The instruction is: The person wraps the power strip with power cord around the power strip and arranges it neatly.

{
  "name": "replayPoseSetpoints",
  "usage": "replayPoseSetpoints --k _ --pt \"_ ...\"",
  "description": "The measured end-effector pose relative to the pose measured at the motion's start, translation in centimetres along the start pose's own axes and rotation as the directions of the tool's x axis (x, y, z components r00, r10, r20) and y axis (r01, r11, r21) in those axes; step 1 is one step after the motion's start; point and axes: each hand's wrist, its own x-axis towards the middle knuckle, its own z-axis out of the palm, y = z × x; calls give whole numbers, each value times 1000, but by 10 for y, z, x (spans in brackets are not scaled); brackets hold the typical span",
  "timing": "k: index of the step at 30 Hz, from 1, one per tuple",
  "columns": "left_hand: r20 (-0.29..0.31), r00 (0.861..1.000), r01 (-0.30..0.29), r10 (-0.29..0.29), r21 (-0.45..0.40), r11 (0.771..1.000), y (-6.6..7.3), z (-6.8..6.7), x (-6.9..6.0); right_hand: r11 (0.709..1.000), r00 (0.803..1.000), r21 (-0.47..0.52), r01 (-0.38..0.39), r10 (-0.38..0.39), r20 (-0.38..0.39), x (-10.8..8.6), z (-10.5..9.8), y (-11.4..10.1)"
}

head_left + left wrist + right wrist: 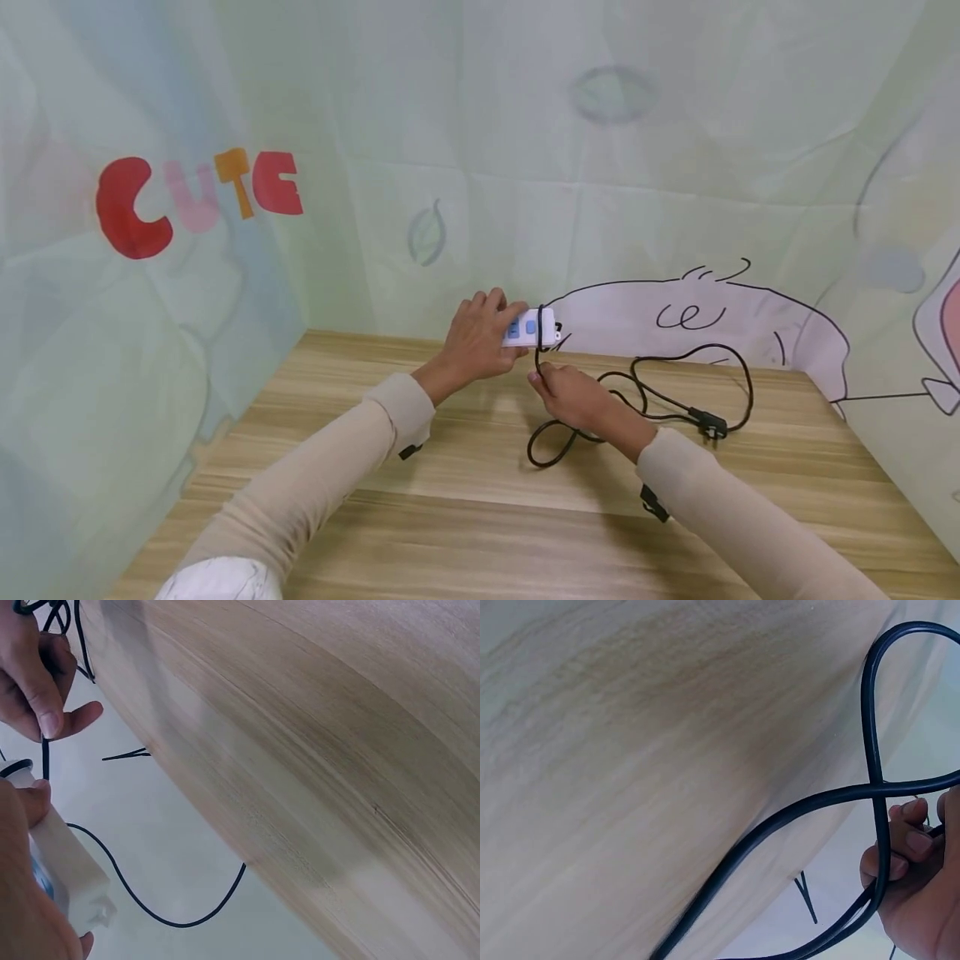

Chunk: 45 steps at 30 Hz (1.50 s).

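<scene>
Near the back of the table, my left hand (483, 336) grips a white power strip (547, 327) with blue sockets. Its black cord (540, 321) passes across the strip's right end. Just below that end, my right hand (573, 397) pinches the cord between thumb and fingers. The left wrist view shows the power strip (79, 877) held up at lower left, the cord (46, 759) running from it to the pinching fingers. In the right wrist view, loops of cord (871, 727) hang in front of the right hand (922, 892).
Loose cord loops lie on the wooden table (450, 533) to the right, with the black plug (708, 423) among them. A pale printed cloth (420, 125) hangs behind and beside the table, bearing the coloured letters CUTE (135, 208) on the left.
</scene>
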Motion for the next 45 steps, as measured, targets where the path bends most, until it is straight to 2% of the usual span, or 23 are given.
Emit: replayPoseSetpoints --k 12,18,23,33,45 --pt "16 1000 18 -18 35 999 -3 2 -1 993 997 -95 64 -69 -47 -6 -8 -3" --pt "27 999 27 -28 37 999 -2 2 -2 971 986 -209 120 -142 -91 -9 -6 -3" --pt "21 999 35 -36 47 998 -1 1 -4 955 978 -263 138 -174 -117 -11 -5 -4" --pt "39 998 41 -44 82 996 -1 0 -3 950 977 -270 155 -187 -97 -14 -10 -4" --pt "89 993 70 -77 75 995 -6 4 -3 942 972 -293 164 -204 -113 -18 -10 -2"
